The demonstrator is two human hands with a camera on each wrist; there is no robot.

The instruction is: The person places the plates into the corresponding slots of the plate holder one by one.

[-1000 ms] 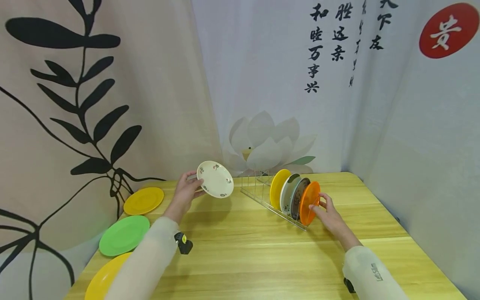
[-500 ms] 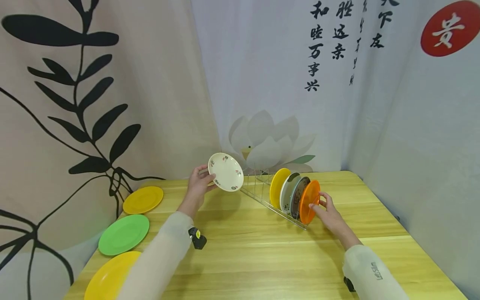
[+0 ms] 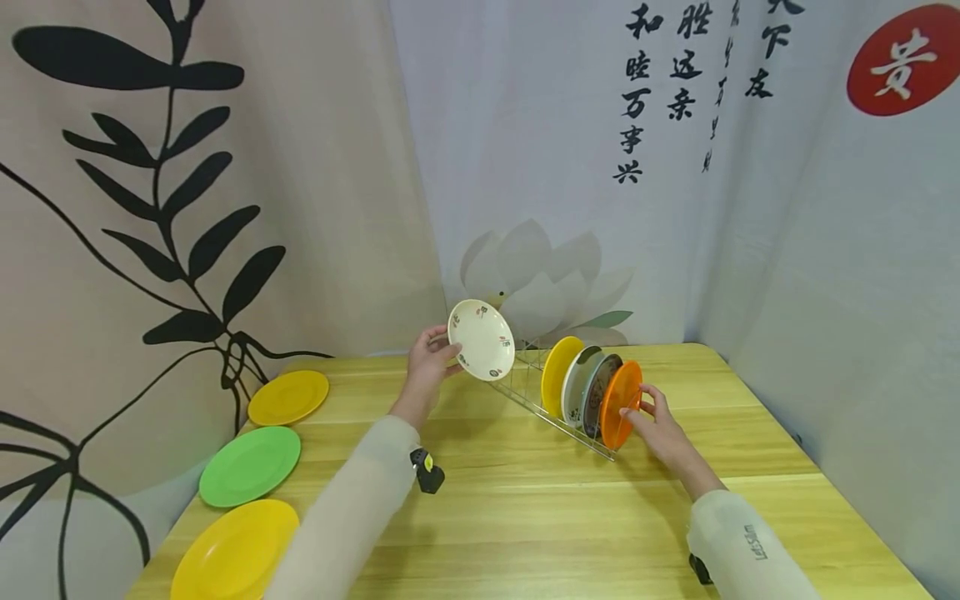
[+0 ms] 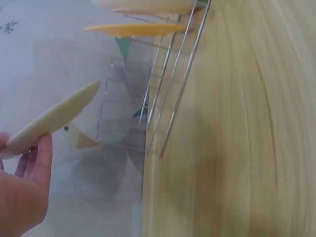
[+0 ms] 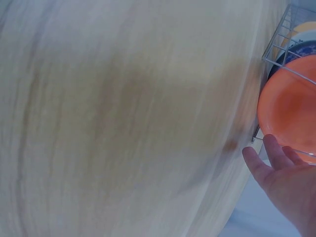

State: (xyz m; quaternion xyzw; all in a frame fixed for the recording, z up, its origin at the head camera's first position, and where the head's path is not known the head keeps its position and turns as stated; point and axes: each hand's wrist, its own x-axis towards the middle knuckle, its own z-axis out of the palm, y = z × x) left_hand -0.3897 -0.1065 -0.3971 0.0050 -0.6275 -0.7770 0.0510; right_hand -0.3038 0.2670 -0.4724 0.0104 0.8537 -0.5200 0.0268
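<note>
My left hand (image 3: 430, 371) pinches a small white plate (image 3: 482, 340) with little printed motifs by its edge, thumb on its face. The plate is tilted, in the air over the left end of the wire dish rack (image 3: 551, 419). In the left wrist view that white plate (image 4: 59, 116) shows nearly edge-on, apart from the rack's wires (image 4: 170, 94). At the rack's right end an orange plate (image 3: 621, 406) stands upright. My right hand (image 3: 660, 429) is at its right edge; in the right wrist view the fingers (image 5: 276, 153) are fairly straight, right at the orange rim.
Behind the orange plate, the rack holds a yellow plate (image 3: 560, 377), a white one (image 3: 573, 387) and dark-patterned crockery (image 3: 596, 396). Along the table's left side lie a small yellow plate (image 3: 288, 397), a green plate (image 3: 250, 467) and a larger yellow plate (image 3: 236, 550). A curtain (image 3: 345, 208) hangs behind.
My left hand has carried the white plate rightward and slightly up, from left of the rack to over its left end. The right hand stays by the orange plate.
</note>
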